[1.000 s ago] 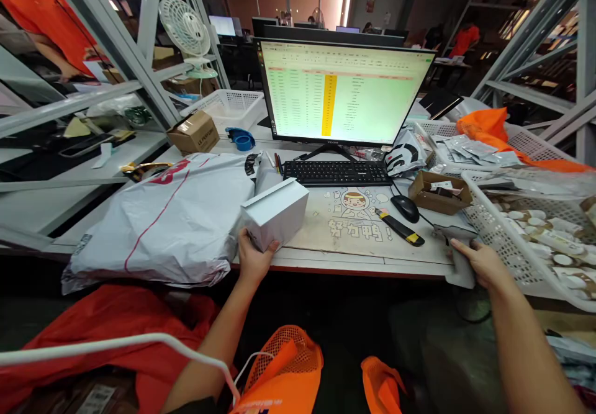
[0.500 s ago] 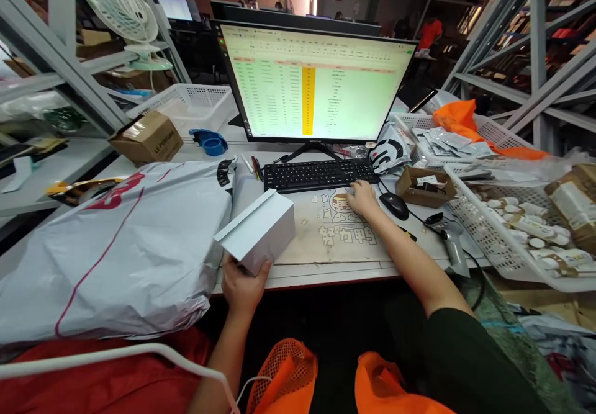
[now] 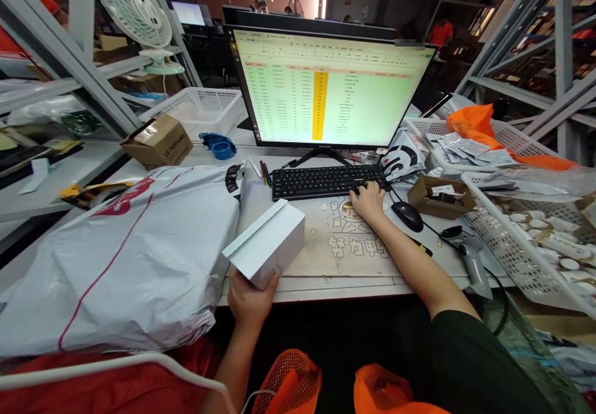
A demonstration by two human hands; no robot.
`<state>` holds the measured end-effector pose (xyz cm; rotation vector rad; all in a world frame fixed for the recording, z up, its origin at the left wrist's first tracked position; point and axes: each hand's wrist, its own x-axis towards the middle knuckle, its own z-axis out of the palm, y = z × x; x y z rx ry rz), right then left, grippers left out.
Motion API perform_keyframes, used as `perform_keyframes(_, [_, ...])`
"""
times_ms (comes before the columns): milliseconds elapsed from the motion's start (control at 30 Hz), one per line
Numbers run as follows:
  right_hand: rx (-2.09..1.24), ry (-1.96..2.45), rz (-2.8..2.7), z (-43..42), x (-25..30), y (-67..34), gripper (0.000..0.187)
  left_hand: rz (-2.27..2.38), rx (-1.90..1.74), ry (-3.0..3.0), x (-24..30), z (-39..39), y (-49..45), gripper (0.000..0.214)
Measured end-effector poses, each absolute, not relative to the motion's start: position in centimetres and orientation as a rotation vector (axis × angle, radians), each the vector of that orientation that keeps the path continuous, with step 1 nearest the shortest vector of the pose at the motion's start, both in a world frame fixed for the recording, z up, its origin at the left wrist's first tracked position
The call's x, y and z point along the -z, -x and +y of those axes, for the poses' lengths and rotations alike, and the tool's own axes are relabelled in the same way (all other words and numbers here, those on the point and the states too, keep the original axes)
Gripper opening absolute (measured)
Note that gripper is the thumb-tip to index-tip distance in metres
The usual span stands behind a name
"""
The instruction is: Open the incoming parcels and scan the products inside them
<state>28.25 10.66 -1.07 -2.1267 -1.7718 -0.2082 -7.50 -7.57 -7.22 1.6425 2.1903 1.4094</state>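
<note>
My left hand (image 3: 252, 296) grips a white cardboard box (image 3: 270, 237) from below, tilted above the desk's front edge. The box's lid flap faces up. On the right part of the black keyboard (image 3: 316, 181) rests my right hand (image 3: 369, 202), fingers spread over the keys and nothing held. Behind the keyboard a monitor (image 3: 344, 91) shows a spreadsheet with one yellow column. A black mouse (image 3: 406, 216) lies to the right of my right hand. The desk mat (image 3: 321, 252) with a cartoon drawing is partly covered by the box and my right forearm.
A big white plastic parcel bag (image 3: 153, 265) fills the left side. Behind it stand a brown carton (image 3: 161, 143) and a blue tape roll (image 3: 222, 148). To the right are a small brown box (image 3: 437, 198), a barcode scanner (image 3: 475, 265) and a white basket (image 3: 512, 259) of bottles.
My right hand has shifted onto the keyboard's right-hand keys. My left hand still holds the box in much the same pose. The whole view has drifted slightly.
</note>
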Motion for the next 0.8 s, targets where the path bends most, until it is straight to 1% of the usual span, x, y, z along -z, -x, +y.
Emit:
perform_keyframes(233, [0.235, 2.079, -1.806, 9.9, 2.2, -28.4, 0.049, 2.170, -1.410, -1.619, 8.0, -7.1, 7.5, 0.098])
perform_keyframes(333, [0.202, 2.043, -1.813, 9.7, 1.2, -28.0, 0.049, 2.163, -1.386, -1.573, 7.7, -6.9, 7.7, 0.098])
perform_keyframes(433, [0.142, 1.933, -1.764, 8.2, -1.1, -27.3, 0.053, 2.090, -1.432, -1.524, 6.8, -6.7, 8.1, 0.099])
perform_keyframes(500, [-0.093, 1.765, -1.804, 5.5, -2.5, -26.5, 0.056, 1.905, -1.491, -1.509, 6.0, -6.8, 8.1, 0.097])
perform_keyframes(567, [-0.491, 1.495, -1.915, 1.2, -3.0, -25.3, 0.064, 1.596, -1.489, -1.500, 5.2, -7.3, 7.2, 0.093])
perform_keyframes(600, [-0.693, 1.341, -1.953, -1.4, -2.9, -24.7, 0.072, 1.423, -1.454, -1.499, 4.8, -7.9, 6.3, 0.093])
perform_keyframes(633, [-0.850, 1.217, -1.950, -4.2, -2.4, -24.1, 0.085, 1.266, -1.400, -1.502, 4.3, -8.5, 5.2, 0.093])
perform_keyframes(667, [-0.950, 1.152, -1.899, -7.0, -1.6, -23.7, 0.097, 1.138, -1.338, -1.518, 3.8, -9.3, 4.1, 0.093])
perform_keyframes(700, [-0.964, 1.168, -1.774, -9.8, -0.7, -23.5, 0.102, 1.043, -1.270, -1.560, 3.2, -10.0, 3.0, 0.094])
perform_keyframes(800, [-0.832, 1.424, -1.256, -17.3, 2.0, -25.7, 0.104, 0.908, -1.005, -1.895, 0.4, -11.6, 2.6, 0.092])
